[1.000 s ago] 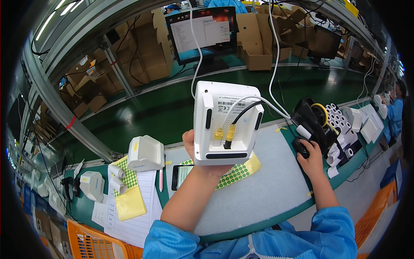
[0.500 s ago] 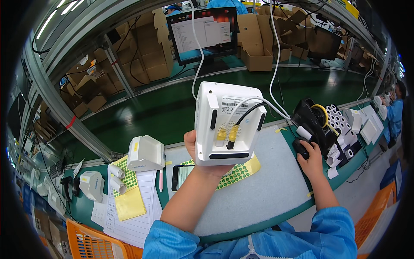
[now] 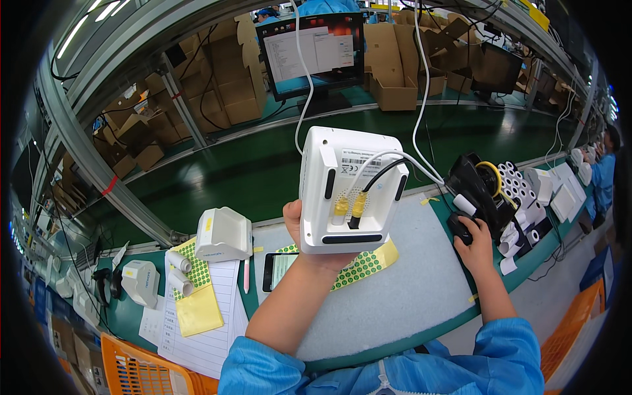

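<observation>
holding a white device [image 3: 384, 214] aloft over the grey mat [image 3: 408, 289], underside turned toward the wearer, in the left hand [image 3: 324, 261]: clasping it from below and behind, apparently with the thumb up its left edge. resting the right hand [image 3: 476, 245] over a black mouse [image 3: 459, 228], well to the right, in a loose-looking curl.

to do this well, support the weight on the palm rather than pinch at the edge, and spare the two yellow-wrapped plugs [image 3: 341, 207] any sideways pull. leave slack in the white cable [image 3: 388, 153] and the black cable [image 3: 380, 173], both arching up and off to the right, and avoid snagging either on the black machine [image 3: 477, 181] beside the mouse. work the mouse in small strokes, so as not to jog the raised device. look past to the monitor [image 3: 306, 59] without tipping the load.

hard to make out: the front of the device, facing away; most of the left fingers, behind it, so cannot tell their spread or pressure. also unclear: any press on the mouse buttons; the far ends of both cables; the fine detail on the screen. partly covered: the green sticker sheet [image 3: 362, 266] and the phone [image 3: 278, 270], both by the left forearm.
</observation>
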Tool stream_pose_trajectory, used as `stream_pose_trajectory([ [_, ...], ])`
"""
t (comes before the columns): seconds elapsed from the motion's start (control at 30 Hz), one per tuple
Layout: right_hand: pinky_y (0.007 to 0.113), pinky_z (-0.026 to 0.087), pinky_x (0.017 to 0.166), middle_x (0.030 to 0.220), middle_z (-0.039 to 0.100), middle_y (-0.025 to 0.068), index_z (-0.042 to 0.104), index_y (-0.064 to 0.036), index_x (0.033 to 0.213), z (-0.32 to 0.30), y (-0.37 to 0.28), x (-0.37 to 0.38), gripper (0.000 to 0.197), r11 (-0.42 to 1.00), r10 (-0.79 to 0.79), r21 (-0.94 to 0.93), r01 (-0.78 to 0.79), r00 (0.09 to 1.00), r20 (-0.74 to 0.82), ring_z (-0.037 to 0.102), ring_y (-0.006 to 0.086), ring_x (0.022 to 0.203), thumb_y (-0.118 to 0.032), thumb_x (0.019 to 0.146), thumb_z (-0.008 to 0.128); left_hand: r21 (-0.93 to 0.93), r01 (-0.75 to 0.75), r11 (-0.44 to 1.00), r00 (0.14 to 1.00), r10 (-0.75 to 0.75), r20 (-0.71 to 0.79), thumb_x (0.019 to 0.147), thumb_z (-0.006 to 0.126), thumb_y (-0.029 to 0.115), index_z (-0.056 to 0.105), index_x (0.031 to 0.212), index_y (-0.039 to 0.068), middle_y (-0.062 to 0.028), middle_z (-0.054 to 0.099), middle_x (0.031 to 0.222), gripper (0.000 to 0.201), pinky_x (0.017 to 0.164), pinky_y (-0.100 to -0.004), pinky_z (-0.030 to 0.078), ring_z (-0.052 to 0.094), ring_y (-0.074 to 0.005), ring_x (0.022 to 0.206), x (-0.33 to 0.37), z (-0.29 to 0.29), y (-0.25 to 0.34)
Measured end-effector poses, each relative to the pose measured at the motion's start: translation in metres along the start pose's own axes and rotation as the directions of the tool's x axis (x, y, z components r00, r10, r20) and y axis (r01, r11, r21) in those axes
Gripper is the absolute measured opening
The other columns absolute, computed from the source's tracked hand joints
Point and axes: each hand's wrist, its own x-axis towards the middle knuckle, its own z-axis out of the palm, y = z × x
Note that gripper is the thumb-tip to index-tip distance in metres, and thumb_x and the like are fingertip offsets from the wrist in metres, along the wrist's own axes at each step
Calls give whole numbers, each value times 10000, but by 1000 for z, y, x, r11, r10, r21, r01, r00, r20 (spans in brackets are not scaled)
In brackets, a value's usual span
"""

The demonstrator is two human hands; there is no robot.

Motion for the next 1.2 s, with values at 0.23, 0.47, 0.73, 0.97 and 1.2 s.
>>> stream_pose_trajectory([
  [0.23, 408, 412, 908, 1138, 486, 254, 601, -131, 1092, -2, 2, 1, 444, 1000, 6, 4, -6, 1000, 2, 487, 396, 1051, -130, 651, 643, 6, -20, 1000, 999, 21, -41, 599, 566, 593, 456, 1264, 11, -263, 542, 1058, 890, 585, -414, 526, 575, -346, 758, 1, 5, -3],
  [0.47, 408, 412, 903, 1121, 494, 242, 600, -135, 1092, 1, 2, 4, 447, 1000, -27, 3, 27, 1000, 13, 490, 391, 1042, -134, 647, 649, -21, -55, 998, 998, 56, 30, 639, 563, 472, 458, 1263, 15, -243, 555, 1113, 781, 721, -424, 532, 601, -383, 881, -4, 12, -2],
  [0.73, 415, 398, 909, 1118, 495, 233, 573, -86, 1118, 7, 25, 5, 465, 996, -77, 39, 77, 997, 10, 487, 395, 1049, -112, 660, 645, 337, 212, 917, 977, -187, -106, 716, 570, 283, 410, 1230, -47, -171, 556, 1118, 632, 881, -350, 447, 576, -252, 982, -5, 22, -27],
  [0.97, 403, 375, 937, 1182, 473, 221, 527, -60, 1188, 14, 46, 11, 501, 995, -80, -48, 83, 995, 54, 477, 373, 1091, -147, 715, 665, 948, 79, -309, 996, 69, -60, 500, 732, 348, 308, 1208, -109, -274, 436, 1139, 943, 852, -359, 440, 496, -376, 1028, -7, 27, -44],
  [1.2, 375, 383, 920, 1125, 497, 181, 518, -70, 1204, 8, 39, 11, 468, 995, -99, -12, 100, 992, 77, 495, 331, 1051, -81, 747, 620, 930, -2, -367, 1000, 16, 8, 443, 729, 312, 350, 1102, -122, -222, 450, 1000, 875, 789, -338, 467, 514, -336, 910, -10, 24, -54],
])
